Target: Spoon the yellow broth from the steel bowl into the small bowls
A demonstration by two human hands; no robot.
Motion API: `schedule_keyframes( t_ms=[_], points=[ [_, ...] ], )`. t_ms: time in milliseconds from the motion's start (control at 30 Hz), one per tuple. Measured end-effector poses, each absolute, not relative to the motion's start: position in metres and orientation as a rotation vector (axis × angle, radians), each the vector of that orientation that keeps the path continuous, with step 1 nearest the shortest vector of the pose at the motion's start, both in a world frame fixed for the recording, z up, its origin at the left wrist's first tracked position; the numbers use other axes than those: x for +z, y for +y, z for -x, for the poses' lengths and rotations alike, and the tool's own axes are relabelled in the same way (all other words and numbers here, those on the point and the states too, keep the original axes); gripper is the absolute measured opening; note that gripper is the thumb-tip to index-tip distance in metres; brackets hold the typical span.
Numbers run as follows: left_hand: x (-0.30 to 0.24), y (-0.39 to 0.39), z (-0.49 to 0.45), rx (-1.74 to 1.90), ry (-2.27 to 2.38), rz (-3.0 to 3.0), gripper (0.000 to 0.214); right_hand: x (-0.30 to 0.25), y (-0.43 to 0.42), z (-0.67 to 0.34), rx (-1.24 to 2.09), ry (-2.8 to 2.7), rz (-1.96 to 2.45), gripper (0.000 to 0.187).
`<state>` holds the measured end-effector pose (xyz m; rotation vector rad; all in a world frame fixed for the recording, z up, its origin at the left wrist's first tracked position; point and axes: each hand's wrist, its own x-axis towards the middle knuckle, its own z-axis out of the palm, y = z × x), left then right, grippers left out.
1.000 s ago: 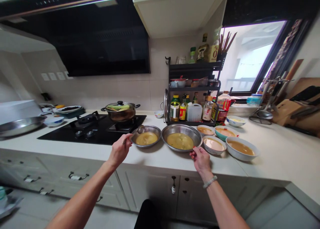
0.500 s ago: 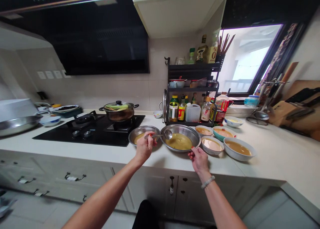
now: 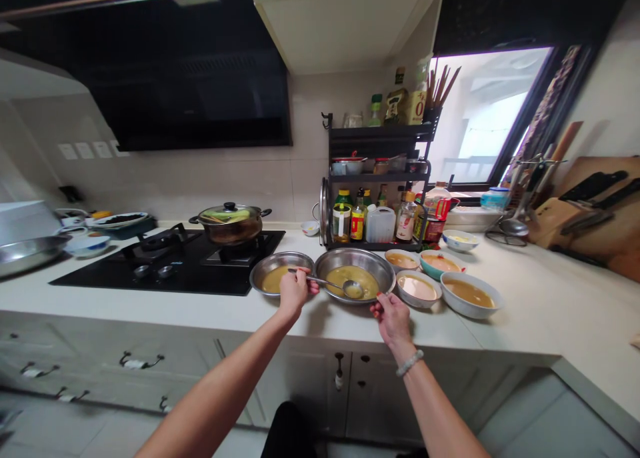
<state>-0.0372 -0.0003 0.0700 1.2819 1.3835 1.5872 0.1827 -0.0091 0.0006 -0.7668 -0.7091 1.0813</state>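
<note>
My left hand [image 3: 295, 290] is closed around the handle of a metal ladle [image 3: 352, 289]. The ladle's bowl dips into yellowish liquid in the larger steel basin [image 3: 391, 278]. With its fingers pinched on that basin's front right rim, my right hand [image 3: 393, 313] holds it. Just left, partly behind my left hand, stands a smaller steel basin [image 3: 255, 278] with similar liquid. Right of the large basin are a pinkish-filled bowl [image 3: 419, 305], a larger white bowl of brown liquid [image 3: 473, 311], a green-rimmed bowl [image 3: 425, 266] and another small bowl [image 3: 401, 253].
A lidded pot [image 3: 231, 231] sits on the black gas hob [image 3: 165, 265] to the left. Behind the basins a black rack [image 3: 375, 177] carries bottles and jars. At the right are a knife block [image 3: 560, 211] and a utensil stand [image 3: 507, 238].
My left hand has lowered the ladle from above the large basin into its liquid. My right hand stays at the rim. The view has shifted slightly.
</note>
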Motion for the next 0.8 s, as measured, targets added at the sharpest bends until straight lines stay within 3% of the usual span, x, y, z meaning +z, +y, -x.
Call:
schedule_keyframes(
  t_ms=[467,800],
  points=[
    [0.098,-0.009,0.06,1.702,1.367,-1.009,0.023,-0.001,-0.008,-0.183,1.091,-0.691,0.766,0.036],
    [0.124,-0.023,0.127,1.925,1.412,-0.981,0.023,-0.002,-0.007,-0.184,1.089,-0.731,0.759,0.04]
  ],
)
